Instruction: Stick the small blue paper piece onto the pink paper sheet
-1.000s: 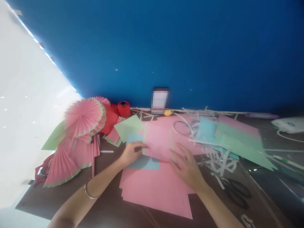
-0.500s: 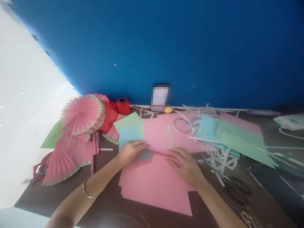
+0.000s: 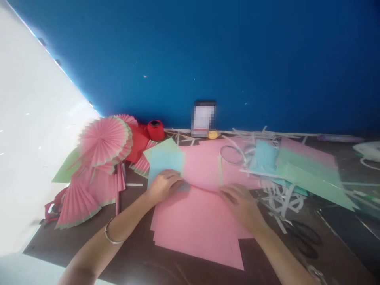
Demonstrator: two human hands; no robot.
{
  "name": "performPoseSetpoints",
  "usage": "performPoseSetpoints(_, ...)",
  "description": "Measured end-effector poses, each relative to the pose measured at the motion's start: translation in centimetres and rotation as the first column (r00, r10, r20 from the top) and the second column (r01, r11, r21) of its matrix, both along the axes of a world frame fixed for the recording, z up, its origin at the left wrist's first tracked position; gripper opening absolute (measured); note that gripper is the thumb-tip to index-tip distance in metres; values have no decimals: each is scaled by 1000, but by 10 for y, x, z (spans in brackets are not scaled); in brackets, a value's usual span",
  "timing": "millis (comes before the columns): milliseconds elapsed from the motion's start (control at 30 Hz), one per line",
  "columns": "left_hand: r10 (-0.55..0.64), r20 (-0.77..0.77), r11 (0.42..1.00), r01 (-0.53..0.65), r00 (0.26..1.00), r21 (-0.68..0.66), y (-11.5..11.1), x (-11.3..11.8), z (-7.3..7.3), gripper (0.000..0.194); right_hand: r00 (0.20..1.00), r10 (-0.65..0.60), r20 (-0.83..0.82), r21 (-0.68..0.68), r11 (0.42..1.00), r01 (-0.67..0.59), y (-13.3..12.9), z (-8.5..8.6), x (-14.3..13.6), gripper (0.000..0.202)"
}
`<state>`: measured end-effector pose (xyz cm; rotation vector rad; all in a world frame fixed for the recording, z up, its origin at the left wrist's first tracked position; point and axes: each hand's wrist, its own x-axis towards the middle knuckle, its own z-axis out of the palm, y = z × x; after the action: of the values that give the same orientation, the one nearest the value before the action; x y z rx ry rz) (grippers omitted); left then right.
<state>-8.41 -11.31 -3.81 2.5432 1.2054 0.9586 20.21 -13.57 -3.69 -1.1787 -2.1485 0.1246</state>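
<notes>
A pink sheet of paper (image 3: 202,164) with a light-blue band at its left end lies across a stack of pink paper (image 3: 197,225). My left hand (image 3: 165,185) is closed on its near edge by the blue band, the thumb side hidden below. At the right part of that same edge, my right hand (image 3: 242,204) pinches the paper, its fingers slightly blurred. Between my hands the edge is raised in a shallow curve and casts a shadow on the stack.
Pleated pink paper fans (image 3: 102,140) are piled at the left beside a red tape roll (image 3: 156,130). White paper strips (image 3: 282,200), green sheets (image 3: 311,178), black-handled scissors (image 3: 305,237) and a dark flat device (image 3: 350,233) lie at the right. A blue wall (image 3: 190,59) rises behind.
My right hand has slid a little to the right along the near edge, farther from my left hand. The view has shifted slightly.
</notes>
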Motion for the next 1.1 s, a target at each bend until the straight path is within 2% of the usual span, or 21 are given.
performPoseSetpoints(67, -23, -32, 1000, 23, 999, 8, 0, -2, 0, 13, 1000, 0, -19, -28, 1000, -1, 1, -1, 3, 14)
performPoseSetpoints(200, -98, -118, 995, 101, 988, 22, -2, -6, 3, 14, 997, 78, -25, -80, 994, -80, 4, 1, 8, 12)
performPoseSetpoints(400, -95, -136, 992, 106, 986, 74, -3, -6, 7, 12, 995, 73, -74, -153, 985, -84, 4, 10, 11, 11)
performPoseSetpoints(500, -88, -132, 992, 99, 987, 83, -2, -5, 7, 14, 994, -18, -104, -167, 986, 0, 3, 14, 16, 13)
performPoseSetpoints(633, -84, -128, 991, 95, 988, 89, -2, -4, 8, 14, 969, -226, -101, -66, 973, 220, 3, 12, 25, 14)
performPoseSetpoints(767, -80, -106, 992, 89, 991, 89, -2, -5, 7, 12, 966, -252, -63, 45, 966, 255, 4, 10, 28, 15)
performPoseSetpoints(833, -81, -90, 992, 89, 993, 88, -2, -5, 6, 11, 981, -192, -35, 60, 979, 194, 3, 12, 26, 17)
performPoseSetpoints(967, -82, -78, 995, 86, 994, 49, -2, -5, 4, 11, 998, 54, 32, -43, 998, -53, 0, 16, 16, 16)
performPoseSetpoints(1100, -79, -59, 997, 80, 995, 16, 0, -6, 4, 10, 992, 124, 19, -95, 988, -121, 0, 11, 9, 9)
